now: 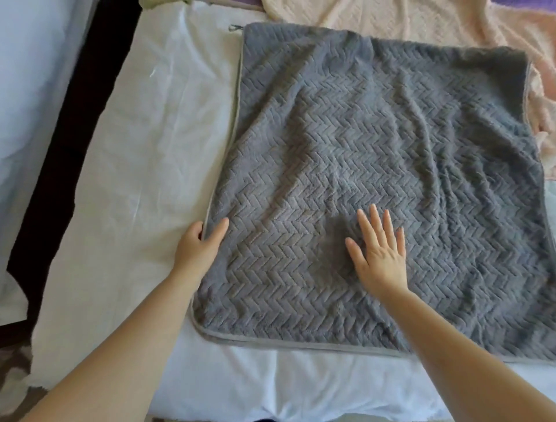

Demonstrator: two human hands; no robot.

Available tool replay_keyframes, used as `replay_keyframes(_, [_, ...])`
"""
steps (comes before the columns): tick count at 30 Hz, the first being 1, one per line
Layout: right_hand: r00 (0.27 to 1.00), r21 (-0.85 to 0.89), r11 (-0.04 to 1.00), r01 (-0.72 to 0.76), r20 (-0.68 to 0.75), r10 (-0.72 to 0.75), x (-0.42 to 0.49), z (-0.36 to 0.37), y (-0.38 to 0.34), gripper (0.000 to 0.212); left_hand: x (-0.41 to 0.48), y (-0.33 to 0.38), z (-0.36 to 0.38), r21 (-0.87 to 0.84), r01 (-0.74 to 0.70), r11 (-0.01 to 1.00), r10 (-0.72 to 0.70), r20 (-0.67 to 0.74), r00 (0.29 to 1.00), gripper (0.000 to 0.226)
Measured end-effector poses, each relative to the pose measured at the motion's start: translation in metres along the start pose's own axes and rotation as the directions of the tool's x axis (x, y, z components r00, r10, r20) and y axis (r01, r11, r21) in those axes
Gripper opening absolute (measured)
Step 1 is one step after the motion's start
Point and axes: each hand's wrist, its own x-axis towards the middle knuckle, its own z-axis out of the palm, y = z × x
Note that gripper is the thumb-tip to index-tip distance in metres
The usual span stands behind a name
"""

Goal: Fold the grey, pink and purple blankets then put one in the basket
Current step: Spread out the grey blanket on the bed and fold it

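Note:
The grey blanket [376, 156], with a zigzag texture, lies spread flat on the white bed [144, 168]. My left hand [200, 245] pinches its left hemmed edge, thumb on top and fingers tucked under the hem. My right hand [380, 253] rests flat on the blanket's lower middle with straight, spread fingers. The pink blanket [421, 21] lies rumpled beyond the grey one, at the top and right. A sliver of the purple blanket [523, 2] shows at the top right corner. No basket is in view.
A dark gap [75, 120] runs along the bed's left side, with a pale surface [27, 75] beyond it. An olive cloth [150, 3] peeks in at the top left. A white pillow or sheet fold [270, 388] lies at the near edge.

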Motion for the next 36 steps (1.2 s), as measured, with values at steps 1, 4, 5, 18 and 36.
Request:
replay_keyframes(1, [1.000, 0.009, 1.000, -0.003, 0.005, 0.003, 0.014, 0.001, -0.003, 0.063, 0.014, 0.011, 0.005, -0.038, 0.006, 0.999, -0.007, -0.011, 1.000, 0.081])
replay_keyframes(4, [0.998, -0.030, 0.999, 0.024, 0.051, -0.023, 0.043, 0.003, -0.005, 0.064, 0.050, 0.048, 0.017, -0.115, 0.000, 0.993, -0.003, -0.026, 1.000, 0.049])
replay_keyframes(5, [0.998, -0.044, 0.998, 0.041, 0.058, -0.038, 0.049, 0.003, -0.004, 0.064, 0.061, 0.060, 0.018, -0.120, -0.003, 0.993, -0.001, -0.029, 1.000, 0.045])
replay_keyframes(18, [0.994, 0.015, 0.994, 0.111, 0.021, -0.111, 0.215, -0.035, -0.001, 0.061, 0.197, 0.192, 0.045, -0.237, -0.103, 0.966, 0.107, 0.003, 0.994, 0.024])
replay_keyframes(36, [0.996, 0.003, 0.996, 0.088, -0.007, -0.088, 0.347, -0.073, 0.008, 0.065, 0.370, 0.307, 0.036, -0.254, -0.398, 0.881, 0.357, -0.192, 0.914, 0.022])
